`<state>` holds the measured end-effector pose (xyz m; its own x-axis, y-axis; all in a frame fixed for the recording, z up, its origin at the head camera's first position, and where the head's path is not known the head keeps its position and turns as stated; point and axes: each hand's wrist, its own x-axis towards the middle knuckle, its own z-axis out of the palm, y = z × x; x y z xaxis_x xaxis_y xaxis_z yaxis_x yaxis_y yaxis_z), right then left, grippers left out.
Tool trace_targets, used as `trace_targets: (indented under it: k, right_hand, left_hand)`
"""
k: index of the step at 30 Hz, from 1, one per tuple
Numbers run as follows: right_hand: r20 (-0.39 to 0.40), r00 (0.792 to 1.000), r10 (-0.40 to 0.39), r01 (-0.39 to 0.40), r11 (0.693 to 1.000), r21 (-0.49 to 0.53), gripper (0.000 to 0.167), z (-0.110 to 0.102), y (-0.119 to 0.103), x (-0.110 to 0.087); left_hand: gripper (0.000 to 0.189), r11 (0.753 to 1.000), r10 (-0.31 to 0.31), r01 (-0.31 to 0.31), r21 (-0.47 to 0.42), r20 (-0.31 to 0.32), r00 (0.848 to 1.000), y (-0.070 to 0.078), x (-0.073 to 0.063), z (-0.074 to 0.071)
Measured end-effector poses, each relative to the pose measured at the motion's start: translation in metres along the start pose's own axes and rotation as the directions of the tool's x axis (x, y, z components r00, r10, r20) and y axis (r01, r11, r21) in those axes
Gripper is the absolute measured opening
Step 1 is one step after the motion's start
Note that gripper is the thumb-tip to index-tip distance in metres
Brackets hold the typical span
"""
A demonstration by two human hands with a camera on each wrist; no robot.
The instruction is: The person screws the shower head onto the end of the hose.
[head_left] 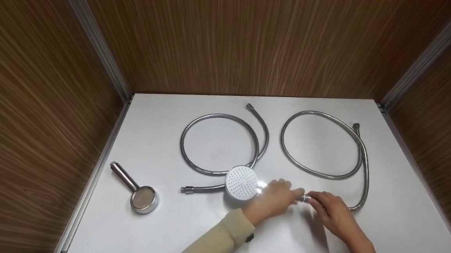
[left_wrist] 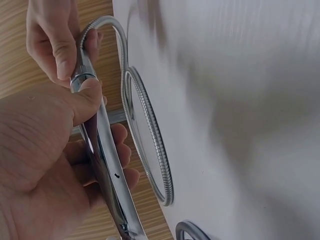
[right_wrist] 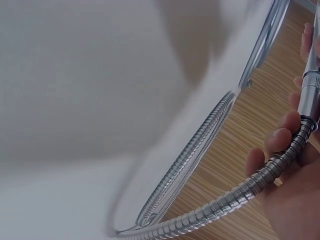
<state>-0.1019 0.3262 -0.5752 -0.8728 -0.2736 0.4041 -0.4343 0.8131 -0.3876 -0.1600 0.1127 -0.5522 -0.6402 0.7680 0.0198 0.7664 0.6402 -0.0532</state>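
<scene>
My left hand (head_left: 277, 197) grips the chrome handle of a shower head (head_left: 241, 183) whose round white spray face is turned up. In the left wrist view the fingers wrap the shiny handle (left_wrist: 107, 165), thumb near its end. My right hand (head_left: 333, 215) holds the end fitting of a ribbed metal shower hose (head_left: 366, 178). Seen from the right wrist, the smooth metal connector (right_wrist: 310, 95) meets the handle's end, and the hose curves away below it. Whether the threads are engaged cannot be told. The hose's far end lies loose at the back right.
A second, smoother grey hose (head_left: 183, 139) lies coiled in the middle of the white table (head_left: 151, 129), partly under the held shower head. Another shower head (head_left: 142, 199) with a brownish handle lies at left. Wood-grain panels (head_left: 234, 41) enclose the back and both sides.
</scene>
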Motion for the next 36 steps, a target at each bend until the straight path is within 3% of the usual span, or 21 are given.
trace_targets:
  k: [7, 16, 23, 31, 36]
  right_hand:
    - [-0.001, 1.0, -0.021, 0.021, 0.999, 0.038, 0.044, 0.0007, 0.0008, -0.0005]
    - [-0.022, 0.997, -0.069, 0.07, 0.996, 0.047, 0.034, 0.0012, 0.0012, 0.0009]
    - [0.018, 0.999, 0.042, -0.042, 0.999, 0.032, 0.021, -0.0005, -0.0032, -0.0019]
    - [-0.007, 1.0, 0.031, -0.03, 0.999, 0.034, 0.046, 0.001, -0.0042, -0.0013]
    - [-0.025, 1.0, 0.0, 0.001, 0.999, 0.043, 0.046, 0.0002, -0.0039, 0.0002]
  left_hand:
    - [0.028, 1.0, 0.004, -0.003, 0.014, -0.013, 1.0, 0.0002, 0.001, 0.0002]
    - [0.027, 1.0, 0.012, -0.012, 0.006, 0.009, 1.0, 0.0005, 0.0004, -0.0014]
    - [0.025, 1.0, 0.005, -0.005, 0.003, -0.019, 1.0, 0.0005, -0.0019, -0.0007]
    - [0.027, 1.0, -0.002, 0.002, -0.017, 0.014, 1.0, 0.0004, -0.0016, -0.0015]
    - [0.028, 1.0, -0.001, 0.001, -0.026, 0.009, 1.0, 0.0006, -0.0021, -0.0033]
